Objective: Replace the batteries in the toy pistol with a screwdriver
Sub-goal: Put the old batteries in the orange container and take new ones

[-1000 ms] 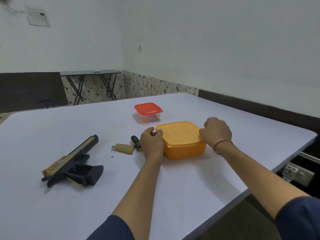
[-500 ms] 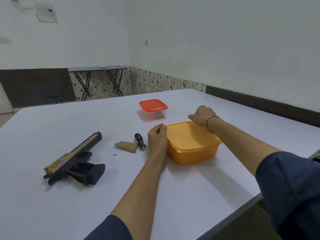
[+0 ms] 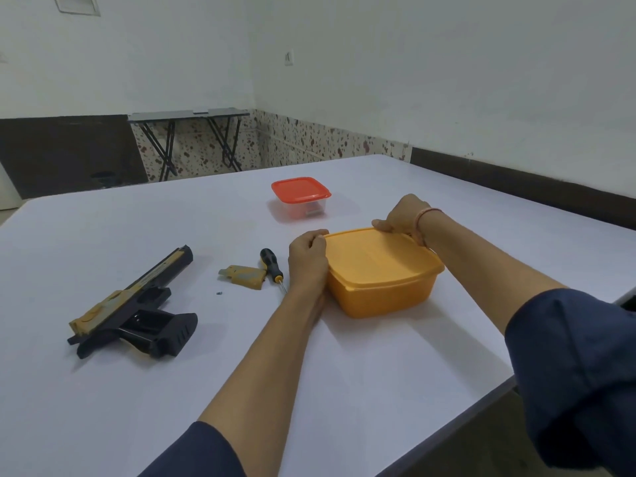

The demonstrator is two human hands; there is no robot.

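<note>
Left grip [image 3: 307,258], right grip [image 3: 402,215] on orange box [image 3: 382,270]; black-tan toy pistol [image 3: 144,316].

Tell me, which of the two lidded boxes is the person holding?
The larger orange box, nearest the person: the left hand and right hand grip its lid edges. The small red-lidded box sits untouched behind it.

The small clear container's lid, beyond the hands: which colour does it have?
The lid is red; the head view, the only one, shows it clearly.
</note>
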